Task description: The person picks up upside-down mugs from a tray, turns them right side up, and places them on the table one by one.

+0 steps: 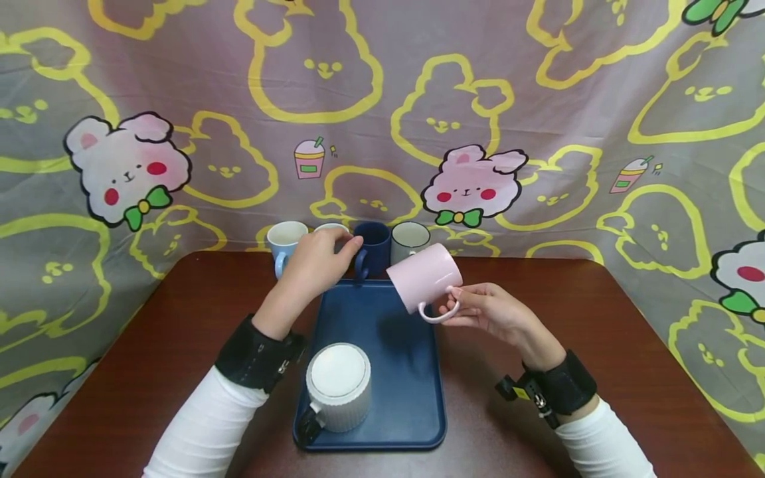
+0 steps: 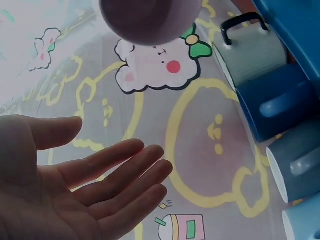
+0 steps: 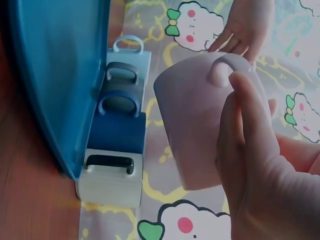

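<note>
My right hand [image 1: 493, 309] pinches the handle of a pale pink mug [image 1: 425, 275], held tilted above the far right part of a blue tray [image 1: 409, 378]. In the right wrist view the fingers sit at the handle and the side of the pink mug [image 3: 192, 125]. My left hand [image 1: 317, 262] is empty, above the left part of the mug row; the left wrist view shows its fingers [image 2: 120, 170] loosely extended. On the tray's near left stands a ribbed light grey mug [image 1: 343, 405] with a black handle, its flat white base facing up.
Behind the tray stand a light blue mug [image 1: 287, 239], a grey-blue mug [image 3: 122, 80] partly hidden by my left hand in the head view, a dark blue mug [image 1: 374, 249] and a white dark-rimmed mug [image 1: 409, 238]. A patterned cloth [image 1: 370, 86] hangs behind the brown table [image 1: 526, 279].
</note>
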The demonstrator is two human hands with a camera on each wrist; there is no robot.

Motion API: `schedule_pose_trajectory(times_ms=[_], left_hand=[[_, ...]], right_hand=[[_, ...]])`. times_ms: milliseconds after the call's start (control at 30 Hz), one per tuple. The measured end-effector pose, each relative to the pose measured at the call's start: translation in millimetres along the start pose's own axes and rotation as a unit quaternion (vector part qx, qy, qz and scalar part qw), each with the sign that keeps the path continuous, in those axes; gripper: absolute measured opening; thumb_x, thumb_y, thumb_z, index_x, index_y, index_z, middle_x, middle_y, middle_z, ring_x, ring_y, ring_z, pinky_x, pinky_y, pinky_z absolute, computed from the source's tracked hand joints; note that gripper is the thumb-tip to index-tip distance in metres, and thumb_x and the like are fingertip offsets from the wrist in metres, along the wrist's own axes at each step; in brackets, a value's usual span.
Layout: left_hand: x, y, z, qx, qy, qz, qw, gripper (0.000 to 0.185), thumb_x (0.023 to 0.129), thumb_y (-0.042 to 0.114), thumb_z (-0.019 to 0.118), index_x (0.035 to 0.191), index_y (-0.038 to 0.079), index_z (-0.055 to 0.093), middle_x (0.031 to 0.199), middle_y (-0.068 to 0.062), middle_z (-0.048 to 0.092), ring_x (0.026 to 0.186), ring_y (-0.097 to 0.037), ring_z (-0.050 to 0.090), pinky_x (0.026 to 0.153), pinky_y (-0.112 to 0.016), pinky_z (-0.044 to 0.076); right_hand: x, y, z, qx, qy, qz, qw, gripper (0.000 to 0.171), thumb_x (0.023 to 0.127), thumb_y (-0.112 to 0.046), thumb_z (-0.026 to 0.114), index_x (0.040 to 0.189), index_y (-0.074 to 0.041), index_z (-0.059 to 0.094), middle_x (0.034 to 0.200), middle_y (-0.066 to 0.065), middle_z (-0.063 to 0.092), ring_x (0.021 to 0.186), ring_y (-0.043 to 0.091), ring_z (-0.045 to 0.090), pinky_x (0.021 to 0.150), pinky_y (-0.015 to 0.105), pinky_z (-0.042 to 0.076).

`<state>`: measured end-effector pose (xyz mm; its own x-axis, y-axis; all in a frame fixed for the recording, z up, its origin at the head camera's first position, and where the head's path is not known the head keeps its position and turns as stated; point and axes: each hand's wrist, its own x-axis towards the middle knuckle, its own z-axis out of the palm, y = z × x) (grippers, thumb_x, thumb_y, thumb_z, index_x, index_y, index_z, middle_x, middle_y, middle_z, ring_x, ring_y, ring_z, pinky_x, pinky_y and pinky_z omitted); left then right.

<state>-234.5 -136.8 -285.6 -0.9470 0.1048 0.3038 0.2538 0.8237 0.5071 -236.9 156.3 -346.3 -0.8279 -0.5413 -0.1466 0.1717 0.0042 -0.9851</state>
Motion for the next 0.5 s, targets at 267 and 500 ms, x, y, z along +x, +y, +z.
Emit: schedule_pose_trajectory(times_ms=[267, 500], left_hand=[[2.9, 15.4, 1.2, -0.011, -0.008, 0.007, 0.9999, 0.039, 0.097, 0.038, 0.050, 0.114, 0.006, 0.066, 0.102, -0.011, 0.068, 0.091, -0.026, 0.060, 0.078, -0.040, 0.051], [5.1, 28.8, 4.2, -0.036, -0.004, -0.006, 0.9993, 0.036, 0.096, 0.039, 0.051, 0.105, 0.008, 0.068, 0.085, -0.008, 0.064, 0.077, -0.023, 0.057, 0.064, -0.032, 0.046]], right_hand=[[3.5, -4.8, -2.3, 0.025, 0.018, -0.012, 0.999, 0.021, 0.099, -0.012, 0.047, 0.107, 0.006, 0.056, 0.091, 0.008, 0.066, 0.085, 0.016, 0.068, 0.082, 0.033, 0.055], [6.0, -10.1, -1.2, 0.048, 0.035, -0.014, 0.998, 0.019, 0.100, -0.014, 0.046, 0.100, -0.001, 0.060, 0.090, 0.007, 0.066, 0.086, 0.015, 0.067, 0.082, 0.032, 0.055]])
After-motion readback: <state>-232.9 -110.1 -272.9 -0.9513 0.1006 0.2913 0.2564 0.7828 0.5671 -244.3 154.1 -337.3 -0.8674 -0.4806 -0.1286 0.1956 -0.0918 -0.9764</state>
